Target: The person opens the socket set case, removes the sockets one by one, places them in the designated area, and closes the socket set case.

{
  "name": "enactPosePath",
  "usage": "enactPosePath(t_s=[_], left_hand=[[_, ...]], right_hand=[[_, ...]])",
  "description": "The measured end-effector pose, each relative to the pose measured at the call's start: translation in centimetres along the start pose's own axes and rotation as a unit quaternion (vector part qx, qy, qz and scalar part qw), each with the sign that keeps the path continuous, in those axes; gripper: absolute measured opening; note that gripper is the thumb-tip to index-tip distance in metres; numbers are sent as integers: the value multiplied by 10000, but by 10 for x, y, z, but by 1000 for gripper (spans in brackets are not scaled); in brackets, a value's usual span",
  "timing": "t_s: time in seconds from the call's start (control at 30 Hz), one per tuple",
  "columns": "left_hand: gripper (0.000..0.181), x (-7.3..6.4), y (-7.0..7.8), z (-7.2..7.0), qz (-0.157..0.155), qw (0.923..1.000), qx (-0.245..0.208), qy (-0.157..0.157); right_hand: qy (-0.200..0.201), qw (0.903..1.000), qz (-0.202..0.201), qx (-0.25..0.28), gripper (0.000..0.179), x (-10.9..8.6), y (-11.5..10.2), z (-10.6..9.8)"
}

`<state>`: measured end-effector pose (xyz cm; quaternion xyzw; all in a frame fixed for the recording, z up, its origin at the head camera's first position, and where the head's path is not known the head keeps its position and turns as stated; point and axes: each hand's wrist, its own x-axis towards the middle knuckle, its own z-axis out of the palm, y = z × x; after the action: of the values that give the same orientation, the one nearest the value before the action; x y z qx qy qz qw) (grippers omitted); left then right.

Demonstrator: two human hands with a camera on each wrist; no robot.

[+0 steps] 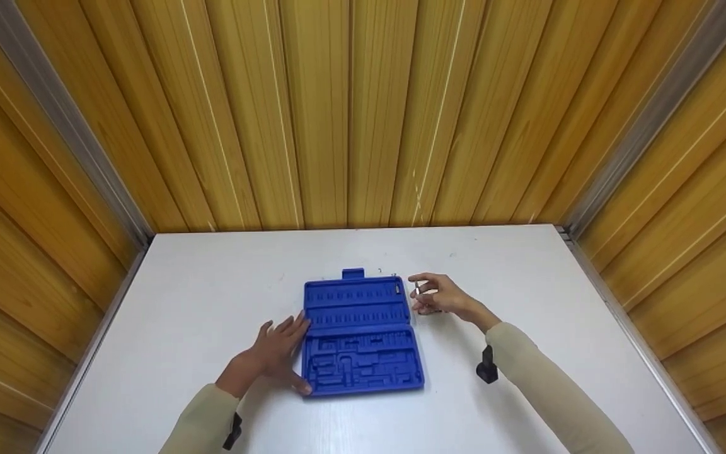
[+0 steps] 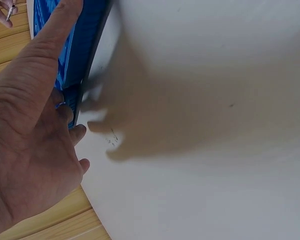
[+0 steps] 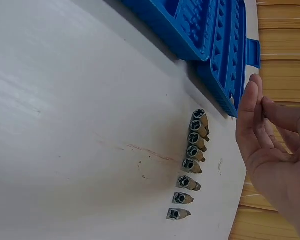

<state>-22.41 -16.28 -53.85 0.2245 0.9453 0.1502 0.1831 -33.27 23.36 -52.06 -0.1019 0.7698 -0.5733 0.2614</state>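
Note:
An open blue plastic socket-set case [image 1: 358, 330] lies on the white table, its moulded slots facing up. My left hand [image 1: 276, 353] rests along the case's left side, fingers spread and straight, thumb at the near left corner. Just right of the lid half, my right hand [image 1: 435, 295] pinches a small silvery socket [image 1: 418, 289] between thumb and fingers, above the table. Another small socket [image 1: 397, 289] sits in the lid's far right slot. Below my right hand, in the right wrist view, several metal sockets [image 3: 195, 139] lie in a row beside the case.
The white table [image 1: 212, 302] reaches back to a wall of yellow wood-look panels [image 1: 350, 126], with similar panels on both sides. The case's latch flap [image 1: 353, 273] sticks out at its far edge. Small dark specks dot the table.

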Motion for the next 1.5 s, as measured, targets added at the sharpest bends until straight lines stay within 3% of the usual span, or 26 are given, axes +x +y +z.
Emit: enactPosePath(t_s=[0.27, 0.7, 0.97, 1.27, 1.5], left_hand=[[138, 0, -1, 0, 84, 10000, 17, -24], [137, 3, -3, 3, 153, 9996, 238, 63], [137, -1, 0, 0, 77, 9998, 173, 70], [138, -1, -1, 0, 150, 9998, 75, 85], [139, 1, -2, 3, 161, 9997, 136, 119]], right_hand=[[281, 9947, -402, -903, 48, -7, 9, -15], [878, 9857, -395, -1381, 50, -32, 29, -44], [906, 9838, -225, -1533, 48, -45, 38, -63], [958, 9793, -188, -1775, 42, -53, 50, -69], [1151, 9687, -343, -2174, 38, -56, 60, -74]])
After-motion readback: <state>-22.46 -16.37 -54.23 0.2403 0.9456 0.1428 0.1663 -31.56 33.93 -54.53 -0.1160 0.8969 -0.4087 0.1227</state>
